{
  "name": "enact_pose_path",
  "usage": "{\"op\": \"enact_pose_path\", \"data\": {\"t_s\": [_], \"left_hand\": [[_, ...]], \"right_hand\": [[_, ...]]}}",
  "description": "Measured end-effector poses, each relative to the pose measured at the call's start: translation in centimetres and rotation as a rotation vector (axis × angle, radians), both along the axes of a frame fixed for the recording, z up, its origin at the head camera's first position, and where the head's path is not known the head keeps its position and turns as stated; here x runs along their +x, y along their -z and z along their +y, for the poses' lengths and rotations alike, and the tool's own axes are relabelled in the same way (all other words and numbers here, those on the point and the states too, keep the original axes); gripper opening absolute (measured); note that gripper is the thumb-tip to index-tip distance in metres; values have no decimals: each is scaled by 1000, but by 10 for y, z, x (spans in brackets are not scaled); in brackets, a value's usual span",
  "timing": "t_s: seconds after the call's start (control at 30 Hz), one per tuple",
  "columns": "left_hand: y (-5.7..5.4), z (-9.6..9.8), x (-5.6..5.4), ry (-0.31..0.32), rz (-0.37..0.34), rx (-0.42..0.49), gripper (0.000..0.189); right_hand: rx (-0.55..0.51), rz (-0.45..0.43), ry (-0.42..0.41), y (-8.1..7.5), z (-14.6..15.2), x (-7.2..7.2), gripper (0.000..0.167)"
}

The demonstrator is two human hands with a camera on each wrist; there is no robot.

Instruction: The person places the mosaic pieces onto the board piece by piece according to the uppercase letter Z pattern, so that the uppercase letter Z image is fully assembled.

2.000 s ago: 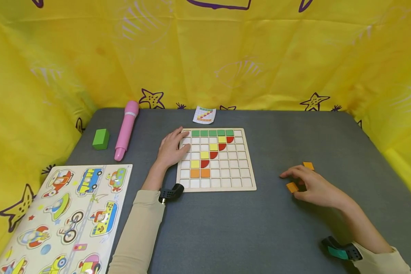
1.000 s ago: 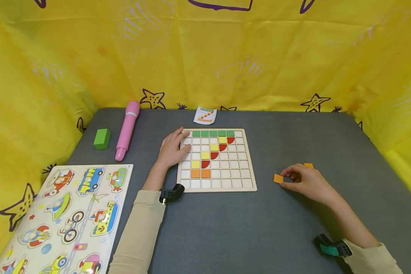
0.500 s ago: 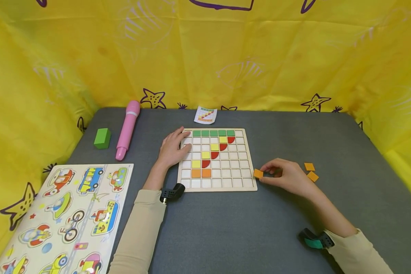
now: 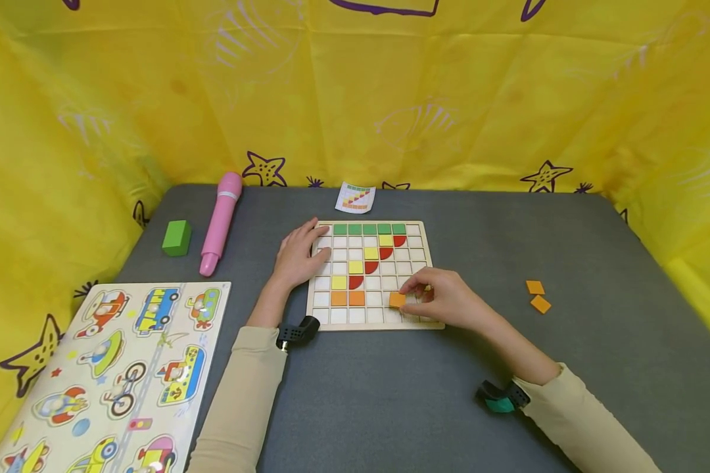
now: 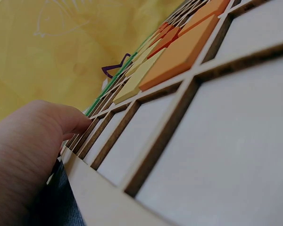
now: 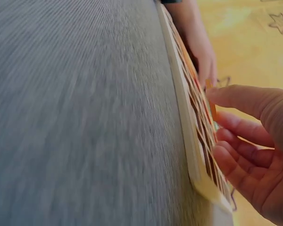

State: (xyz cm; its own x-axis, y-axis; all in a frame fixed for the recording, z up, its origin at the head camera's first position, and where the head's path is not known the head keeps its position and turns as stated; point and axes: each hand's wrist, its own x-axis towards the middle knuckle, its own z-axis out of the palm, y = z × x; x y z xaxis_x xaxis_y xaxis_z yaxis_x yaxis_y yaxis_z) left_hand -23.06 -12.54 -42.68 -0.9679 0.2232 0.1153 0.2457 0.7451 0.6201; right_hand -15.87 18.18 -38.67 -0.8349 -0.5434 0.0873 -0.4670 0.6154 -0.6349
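Observation:
A wooden grid board lies mid-table, with green square tiles along its far row. Yellow squares and red quarter-circle tiles step diagonally across it. Two orange tiles sit side by side in a nearer row. My left hand rests on the board's left edge, thumb over the frame in the left wrist view. Between thumb and fingertips, my right hand pinches an orange square tile over the board's right half; the right wrist view shows this tile edge-on.
Two loose orange tiles lie to the right. A small pattern card is behind the board. On the left are a pink microphone-shaped object, a green block and a vehicle puzzle board. Yellow cloth hangs behind.
My right hand picked up one orange tile from the right and carried it left over the board. The other two loose tiles came into full view. My left hand stayed in place.

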Motion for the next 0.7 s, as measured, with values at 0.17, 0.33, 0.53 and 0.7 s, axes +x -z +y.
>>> {"op": "enact_pose_path", "data": {"t_s": [0.17,0.33,0.53,0.7], "left_hand": [[0,0,0,-3,-3,-10,55],[-1,0,0,-8,-5,-5,55],[-1,-1,1,-4,-1,3,55],[-1,0,1,-2,-3,4,54]], "right_hand": [[4,34,-26,2,-18,-5,23],[14,73,-41,4,-28,-9,22],[38,75,-45,5,-34,-11,23],[46,76,-42,7,-37,-12,23]]}}
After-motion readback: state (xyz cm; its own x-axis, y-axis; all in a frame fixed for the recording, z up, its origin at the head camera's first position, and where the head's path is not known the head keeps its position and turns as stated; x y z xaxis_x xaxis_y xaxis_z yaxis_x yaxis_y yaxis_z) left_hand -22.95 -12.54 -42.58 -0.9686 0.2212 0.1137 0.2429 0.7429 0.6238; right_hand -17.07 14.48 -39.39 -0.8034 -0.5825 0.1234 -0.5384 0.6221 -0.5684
